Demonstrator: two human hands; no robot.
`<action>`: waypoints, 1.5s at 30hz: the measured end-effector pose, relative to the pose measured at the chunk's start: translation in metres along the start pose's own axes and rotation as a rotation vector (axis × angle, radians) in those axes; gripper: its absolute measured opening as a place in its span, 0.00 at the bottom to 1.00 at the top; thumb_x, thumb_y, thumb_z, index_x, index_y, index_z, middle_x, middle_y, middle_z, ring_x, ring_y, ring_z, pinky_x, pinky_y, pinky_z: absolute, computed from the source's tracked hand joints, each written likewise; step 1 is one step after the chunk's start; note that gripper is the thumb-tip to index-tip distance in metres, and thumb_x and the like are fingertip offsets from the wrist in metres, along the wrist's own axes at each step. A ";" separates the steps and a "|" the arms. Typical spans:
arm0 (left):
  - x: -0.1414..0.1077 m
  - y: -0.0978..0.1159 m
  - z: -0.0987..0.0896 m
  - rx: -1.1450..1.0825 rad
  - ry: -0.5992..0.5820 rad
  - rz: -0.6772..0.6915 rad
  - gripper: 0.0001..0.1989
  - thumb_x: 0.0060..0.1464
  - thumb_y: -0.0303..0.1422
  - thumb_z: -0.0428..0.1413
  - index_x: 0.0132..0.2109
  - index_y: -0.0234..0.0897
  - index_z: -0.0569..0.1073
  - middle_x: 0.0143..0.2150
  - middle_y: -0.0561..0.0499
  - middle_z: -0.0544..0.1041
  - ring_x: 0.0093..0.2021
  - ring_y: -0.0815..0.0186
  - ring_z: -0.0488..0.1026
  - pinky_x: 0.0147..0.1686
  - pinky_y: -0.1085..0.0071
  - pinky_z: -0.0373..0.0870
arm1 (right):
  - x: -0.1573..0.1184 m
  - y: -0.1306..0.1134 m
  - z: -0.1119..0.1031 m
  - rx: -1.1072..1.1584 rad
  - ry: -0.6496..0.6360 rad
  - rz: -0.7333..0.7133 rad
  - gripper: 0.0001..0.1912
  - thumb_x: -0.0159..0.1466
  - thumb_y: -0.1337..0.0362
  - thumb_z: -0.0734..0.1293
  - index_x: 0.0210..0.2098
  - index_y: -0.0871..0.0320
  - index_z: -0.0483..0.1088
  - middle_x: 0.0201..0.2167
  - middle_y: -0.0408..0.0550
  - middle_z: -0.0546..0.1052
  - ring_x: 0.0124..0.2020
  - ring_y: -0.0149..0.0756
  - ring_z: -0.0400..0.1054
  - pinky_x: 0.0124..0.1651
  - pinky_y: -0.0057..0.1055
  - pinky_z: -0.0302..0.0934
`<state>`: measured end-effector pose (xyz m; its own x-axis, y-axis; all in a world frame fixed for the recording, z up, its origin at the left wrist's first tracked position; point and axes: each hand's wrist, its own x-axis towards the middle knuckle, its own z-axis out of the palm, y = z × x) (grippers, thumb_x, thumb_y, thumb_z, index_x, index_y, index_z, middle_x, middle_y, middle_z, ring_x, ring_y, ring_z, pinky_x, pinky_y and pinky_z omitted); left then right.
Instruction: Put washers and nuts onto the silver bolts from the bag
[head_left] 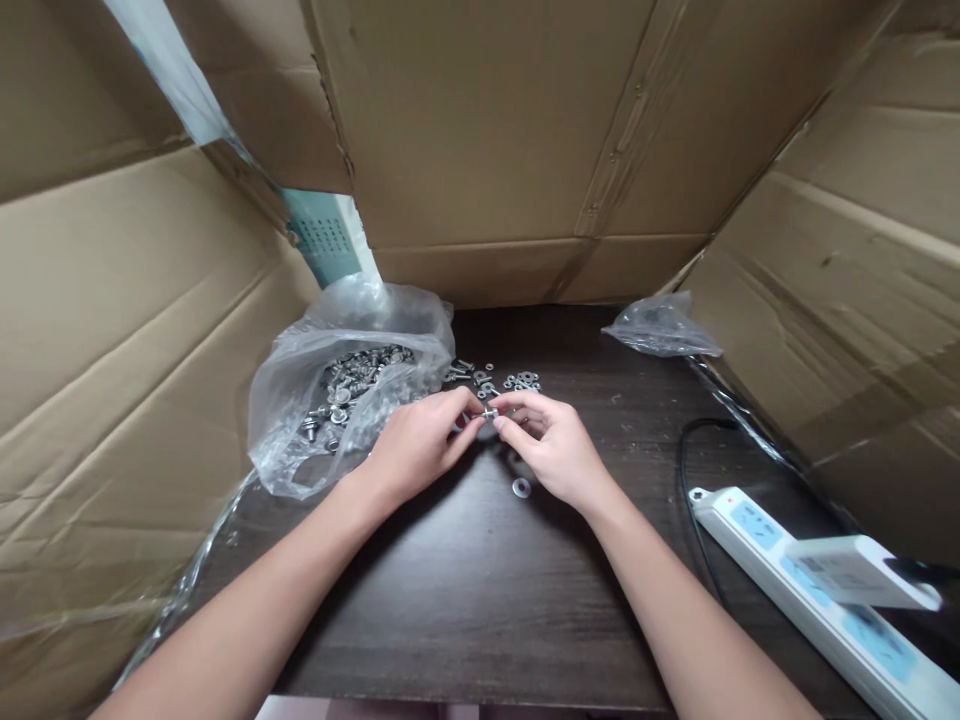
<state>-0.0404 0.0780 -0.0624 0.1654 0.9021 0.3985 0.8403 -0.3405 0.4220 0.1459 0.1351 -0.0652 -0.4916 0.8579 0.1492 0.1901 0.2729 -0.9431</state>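
Between my two hands, a small metal bolt (489, 412) lies roughly sideways above the dark table (465, 600). The fingertips of my left hand (424, 440) pinch its left end. My right hand (551, 445) grips the right end between thumb and fingers. Whether a nut or washer sits on the bolt is too small to tell. Just beyond my fingertips are loose nuts (523, 381), with several bolts and washers beside them. A single flat washer (521, 488) rests on the table below my right hand.
An open plastic bag (281, 400) full of bolts stands at the left, close to my left hand. A smaller clear bag (661, 325) lies at the back right. A white power strip (795, 590) with a black cable (684, 470) occupies the right side. Cardboard walls (487, 130) surround the table.
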 end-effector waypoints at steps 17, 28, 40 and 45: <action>0.000 0.003 -0.003 0.038 0.003 0.043 0.07 0.66 0.33 0.50 0.44 0.38 0.72 0.39 0.51 0.78 0.39 0.62 0.75 0.36 0.68 0.68 | -0.001 0.000 -0.001 -0.079 0.024 -0.025 0.14 0.62 0.59 0.69 0.43 0.58 0.79 0.37 0.50 0.81 0.33 0.36 0.73 0.36 0.33 0.67; 0.000 0.002 -0.003 0.039 -0.010 0.034 0.05 0.66 0.32 0.50 0.43 0.38 0.70 0.39 0.52 0.77 0.37 0.64 0.75 0.34 0.70 0.66 | -0.001 -0.003 0.000 -0.105 0.036 -0.042 0.13 0.62 0.59 0.69 0.42 0.58 0.80 0.35 0.49 0.81 0.33 0.36 0.74 0.35 0.31 0.66; -0.001 -0.002 0.003 0.006 0.002 0.027 0.07 0.67 0.33 0.52 0.48 0.39 0.73 0.42 0.52 0.81 0.38 0.65 0.78 0.35 0.71 0.70 | -0.001 -0.007 -0.001 -0.118 0.049 -0.053 0.10 0.59 0.63 0.68 0.39 0.58 0.77 0.28 0.45 0.77 0.27 0.32 0.69 0.30 0.28 0.62; -0.001 -0.002 0.004 -0.004 0.016 0.018 0.07 0.65 0.34 0.53 0.47 0.39 0.73 0.41 0.52 0.81 0.37 0.65 0.79 0.33 0.73 0.69 | -0.001 -0.006 -0.001 -0.133 0.054 -0.054 0.09 0.59 0.63 0.68 0.39 0.58 0.77 0.27 0.44 0.76 0.27 0.31 0.68 0.30 0.28 0.61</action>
<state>-0.0399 0.0791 -0.0665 0.1720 0.8918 0.4186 0.8350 -0.3574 0.4184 0.1462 0.1327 -0.0599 -0.4583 0.8617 0.2178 0.2769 0.3713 -0.8863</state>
